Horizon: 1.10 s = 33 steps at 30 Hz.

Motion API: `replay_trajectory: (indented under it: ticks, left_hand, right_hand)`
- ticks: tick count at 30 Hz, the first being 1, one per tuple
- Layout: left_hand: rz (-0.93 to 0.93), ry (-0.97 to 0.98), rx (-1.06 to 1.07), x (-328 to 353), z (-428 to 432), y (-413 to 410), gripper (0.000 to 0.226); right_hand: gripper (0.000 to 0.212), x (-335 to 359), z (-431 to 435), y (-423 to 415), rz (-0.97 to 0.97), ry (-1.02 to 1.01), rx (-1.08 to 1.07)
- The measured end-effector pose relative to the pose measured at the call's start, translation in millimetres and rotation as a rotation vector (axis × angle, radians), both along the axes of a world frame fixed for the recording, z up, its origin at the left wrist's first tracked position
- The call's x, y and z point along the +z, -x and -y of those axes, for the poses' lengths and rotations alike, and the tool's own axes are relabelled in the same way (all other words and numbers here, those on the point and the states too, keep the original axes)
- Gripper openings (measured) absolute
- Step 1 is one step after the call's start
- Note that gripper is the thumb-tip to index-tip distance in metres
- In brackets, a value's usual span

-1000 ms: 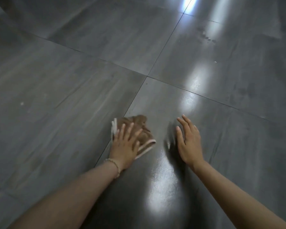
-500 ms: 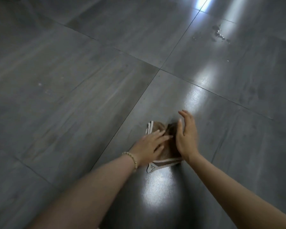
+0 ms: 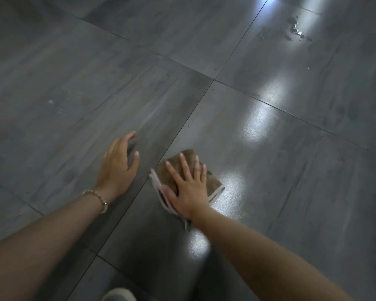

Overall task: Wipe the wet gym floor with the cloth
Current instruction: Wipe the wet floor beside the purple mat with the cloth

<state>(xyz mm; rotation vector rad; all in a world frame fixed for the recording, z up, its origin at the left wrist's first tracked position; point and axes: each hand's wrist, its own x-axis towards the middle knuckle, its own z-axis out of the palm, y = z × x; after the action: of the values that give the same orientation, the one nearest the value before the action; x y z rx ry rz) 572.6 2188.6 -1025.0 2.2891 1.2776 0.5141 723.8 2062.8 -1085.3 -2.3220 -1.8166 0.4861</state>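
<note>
One view only, head camera. The folded brown cloth (image 3: 214, 183) is found flat on the grey tiled floor (image 3: 74, 105), just right of a grout joint (image 3: 182, 131) and pinned under the right hand (image 3: 189, 190). That hand's fingers are held straight and spread apart, pressed down on the fabric, with none curled round it. White hems are seen at the cloth's left and right edges. Its long axis cannot be settled, since the hand covers the middle.

The left hand (image 3: 117, 168) is held just beside the cloth, across the joint, with fingers loosely together, thumb apart and nothing held. Contact with the tile cannot be told because of blur.

Water droplets (image 3: 295, 31) are noted ahead and to the right of the right fingertips, well apart, on the far tile. The right hand is the nearer, so a push forward and rightward is judged to be required.

The tiles are glossy, with bright glare streaks. A shoe toe (image 3: 119, 295) is seen at the bottom edge.
</note>
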Motion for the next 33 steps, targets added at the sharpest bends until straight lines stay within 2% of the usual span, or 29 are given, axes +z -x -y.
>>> replay_trajectory:
  ticks: [3,5,7,10,12,13,14,15,17,18,20,22,24,26,27,28,30,33]
  left_hand:
    - [-0.022,0.002,-0.016,-1,2,-8,0.045]
    - [-0.051,0.007,-0.034,-4,5,-14,0.044]
    - [-0.107,0.023,-0.054,-12,16,-20,0.049]
    - [-0.228,0.046,-0.165,-29,38,-32,0.060]
    - [-0.293,0.040,-0.224,-38,49,-42,0.065]
    - [-0.311,0.034,-0.230,-41,54,-46,0.065]
    - [-0.317,0.026,-0.229,-42,58,-50,0.064]
    - [-0.318,0.017,-0.234,-42,60,-55,0.062]
    - [-0.313,0.014,-0.258,-40,58,-65,0.060]
    - [-0.303,0.009,-0.266,-38,55,-70,0.061]
    - [-0.278,-0.031,-0.261,-32,45,-82,0.064]
    - [-0.287,-0.065,-0.262,-27,38,-94,0.060]
    - [-0.311,-0.075,-0.267,-23,38,-106,0.056]
    - [-0.298,-0.086,-0.279,-24,44,-116,0.055]
    - [-0.286,-0.083,-0.281,-24,49,-121,0.054]
    - [-0.275,-0.069,-0.277,-25,54,-127,0.052]
    - [-0.270,-0.033,-0.280,-29,70,-140,0.047]
    - [-0.270,-0.016,-0.357,-37,90,-156,0.047]
  right_hand:
    - [0.056,-6,38,23,0.044,-0.115,0.298]
    - [0.052,-10,50,-14,0.045,-0.162,0.281]
    - [0.052,-11,63,-64,0.069,-0.158,0.054]
    - [0.065,-5,77,-131,0.091,-0.041,-0.438]
    - [0.072,0,72,-133,0.035,0.007,-0.694]
    - [0.073,2,67,-116,0.018,0.025,-0.709]
    - [0.073,3,66,-90,0.015,0.017,-0.630]
    - [0.071,2,70,-62,0.011,-0.017,-0.461]
    - [0.060,0,94,-10,0.030,-0.076,-0.015]
    - [0.054,0,112,-3,0.035,-0.104,0.150]
    - [0.048,-3,139,-38,0.052,-0.154,0.296]
    - [0.048,-6,169,-92,0.114,-0.147,0.139]
    - [0.050,-5,192,-150,0.142,-0.102,-0.289]
    - [0.054,3,196,-185,0.090,-0.036,-0.740]
    - [0.054,6,188,-185,0.035,0.011,-0.885]
    - [0.054,8,174,-170,0.004,0.053,-0.925]
    - [0.058,7,154,-118,-0.007,0.023,-0.745]
    - [0.050,0,157,-50,0.043,-0.113,-0.239]
